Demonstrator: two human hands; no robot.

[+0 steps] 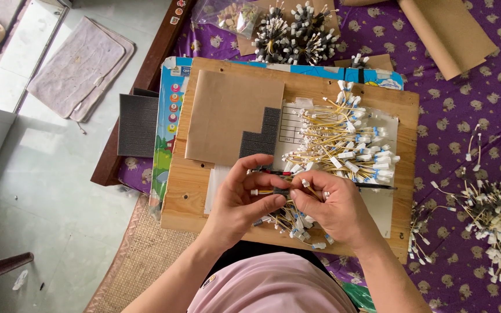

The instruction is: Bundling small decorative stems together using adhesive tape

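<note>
You hold both hands over the near edge of the wooden board [227, 223], and the step in hand looks like wrapping or binding a small bunch of yellow wires. Your left hand [240, 200] pinches a small dark piece [281, 190], probably tape or foam, between thumb and forefinger, with a white connector [254, 192] poking out at 9 o'clock from it. Your right hand [333, 204] meets it from 3 o'clock, thumb and forefinger pressed together on a wire end [306, 184]; the other fingers curl under, and you cannot tell what they grip. The bunch [292, 223] hangs below your hands toward 6 o'clock. The loose pile [349, 142] lies at 12 to 1 o'clock, on a white sheet [385, 206]. A brown card [230, 113] and a stepped piece of grey foam [262, 136] sit at 11 o'clock. Tied black-and-white bundles [294, 32] lie far off at 12 o'clock, and more loose wires [491, 217] at 3 o'clock on the purple cloth [465, 87]. The next move likely calls for keeping the ends level and the dark piece tight around them, so hold the pinch firm as you turn it.
</note>
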